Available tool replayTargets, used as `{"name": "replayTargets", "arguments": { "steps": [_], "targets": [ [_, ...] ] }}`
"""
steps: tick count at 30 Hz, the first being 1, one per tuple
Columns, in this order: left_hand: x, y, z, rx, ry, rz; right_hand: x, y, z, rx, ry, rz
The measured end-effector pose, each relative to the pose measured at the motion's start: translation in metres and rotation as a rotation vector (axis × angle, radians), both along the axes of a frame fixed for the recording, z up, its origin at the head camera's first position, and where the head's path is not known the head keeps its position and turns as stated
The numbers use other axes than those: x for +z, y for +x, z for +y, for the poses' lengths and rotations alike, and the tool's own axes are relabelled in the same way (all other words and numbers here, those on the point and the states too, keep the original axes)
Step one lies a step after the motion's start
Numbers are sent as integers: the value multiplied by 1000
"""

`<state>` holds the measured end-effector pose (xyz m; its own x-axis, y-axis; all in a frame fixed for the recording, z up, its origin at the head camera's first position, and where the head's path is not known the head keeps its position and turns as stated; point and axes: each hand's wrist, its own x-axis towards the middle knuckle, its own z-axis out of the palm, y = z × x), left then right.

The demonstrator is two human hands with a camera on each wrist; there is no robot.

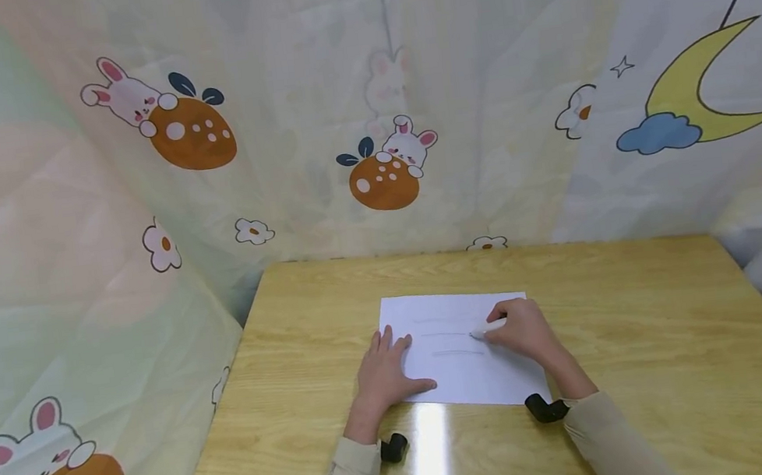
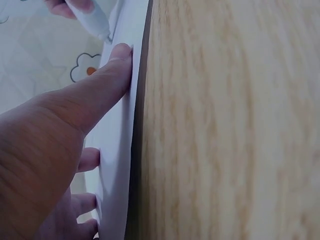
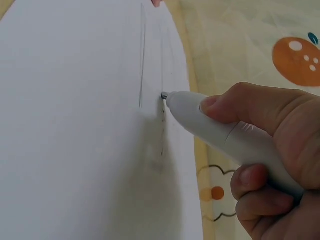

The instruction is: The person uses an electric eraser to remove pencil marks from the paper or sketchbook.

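A white sheet of paper (image 1: 471, 380) lies on the wooden table, bearing several thin dark lines (image 3: 143, 60). My left hand (image 1: 384, 370) rests on its left side, fingers spread and thumb near the front edge. In the left wrist view the thumb (image 2: 107, 82) presses close to the paper's edge. With my right hand (image 1: 524, 328) I grip a thick white pen-shaped tool (image 3: 210, 120), thumb on top and fingers curled beneath. Its small dark tip meets the paper on one line, which looks broken and faint below the tip in the right wrist view.
The wooden table (image 1: 646, 333) extends around the sheet on all sides. Behind it and to the left hangs a printed cloth (image 1: 297, 121) with rabbits and flowers. Black wrist mounts (image 1: 545, 408) sit at both sleeves, the right one overlapping the paper's front corner in the head view.
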<state>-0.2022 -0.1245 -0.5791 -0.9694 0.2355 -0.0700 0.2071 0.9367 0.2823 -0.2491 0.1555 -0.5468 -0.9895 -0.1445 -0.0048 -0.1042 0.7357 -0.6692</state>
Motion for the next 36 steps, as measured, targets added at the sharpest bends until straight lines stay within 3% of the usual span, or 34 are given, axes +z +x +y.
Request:
{"name": "replayTargets", "arguments": {
  "steps": [3,9,14,20,25,31,36],
  "targets": [
    [1,-1,0,-2,-7,6,2,-5,-4,36,2,20],
    [0,-2,1,-3,-19,2,3,-3,-2,6,18,-11],
    [1,-1,1,-5,-10,25,3,-6,-6,65,-6,33],
    [3,-1,2,6,-13,3,4,-3,-6,25,2,8],
    [4,-2,0,6,-9,13,5,-7,-12,64,-13,32],
    [3,-2,-2,17,-28,5,6,-5,-11,16,2,-6],
    [2,1,-1,8,-13,6,4,-6,-14,71,-15,19]
  ]
}}
